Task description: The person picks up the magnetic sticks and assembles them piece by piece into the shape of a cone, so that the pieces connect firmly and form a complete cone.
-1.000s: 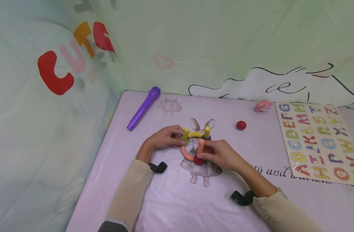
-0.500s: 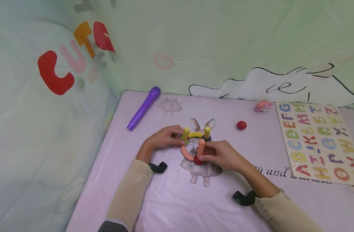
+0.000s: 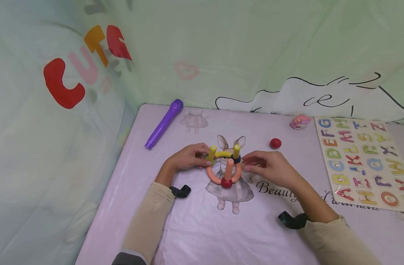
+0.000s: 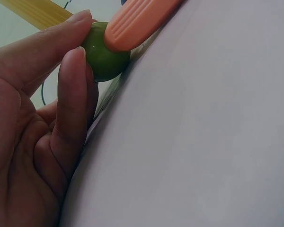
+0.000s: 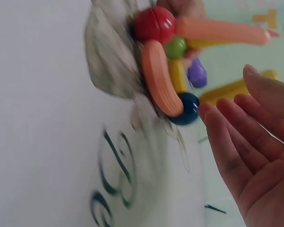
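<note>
A ring of curved orange pieces (image 3: 213, 176) and a yellow piece (image 3: 223, 154), joined by coloured balls, lies on the table. An orange rod (image 3: 229, 170) rises from the red ball (image 3: 226, 183). Two yellow rods also stand up, one by the green ball (image 4: 106, 59), the other at the dark blue ball (image 5: 185, 109). My left hand (image 3: 188, 156) pinches the green ball at the ring's left side, thumb and fingertips against it. Close to the blue ball, my right hand (image 3: 271, 167) holds nothing; its fingers are loosely extended. Whether its fingertips touch the toy is unclear.
A purple toy microphone (image 3: 164, 124) lies at the back left. Toward the back right are a loose red ball (image 3: 275, 143) and a small pink object (image 3: 300, 121). A wooden alphabet board (image 3: 364, 162) covers the table's right side. Fabric hangs behind and to the left.
My right hand has let go of the orange rod by the red ball and moved right and slightly back, beside the blue ball. The rod stays upright. My left hand has not moved.
</note>
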Available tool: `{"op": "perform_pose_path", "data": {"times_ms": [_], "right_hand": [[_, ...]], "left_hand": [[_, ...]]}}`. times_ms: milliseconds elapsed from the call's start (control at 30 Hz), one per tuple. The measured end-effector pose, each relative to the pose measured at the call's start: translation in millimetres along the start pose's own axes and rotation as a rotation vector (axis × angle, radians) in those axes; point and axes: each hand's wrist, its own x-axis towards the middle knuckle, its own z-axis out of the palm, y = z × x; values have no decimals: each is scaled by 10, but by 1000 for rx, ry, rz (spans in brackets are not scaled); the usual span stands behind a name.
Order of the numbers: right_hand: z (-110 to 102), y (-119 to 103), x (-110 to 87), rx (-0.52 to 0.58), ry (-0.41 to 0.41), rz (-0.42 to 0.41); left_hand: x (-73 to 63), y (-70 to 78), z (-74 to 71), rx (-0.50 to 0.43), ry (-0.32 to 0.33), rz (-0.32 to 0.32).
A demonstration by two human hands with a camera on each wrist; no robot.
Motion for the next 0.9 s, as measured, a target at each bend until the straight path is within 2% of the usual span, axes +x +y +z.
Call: {"op": "perform_pose_path", "data": {"times_ms": [233,500,633,900], "right_hand": [[-208,67,-24,-88,160,61],[-256,270,-4,-93,351,107],[-267,401,23,-101,384,150],[-275,601,87,-96,385,305]], "left_hand": [[-5,-7,0,3,2,3],[-13,-6,-2,-13,9,-11],[-14,-6,-1,-17,10,-8],[-7,0,6,-4,8,-1]]}}
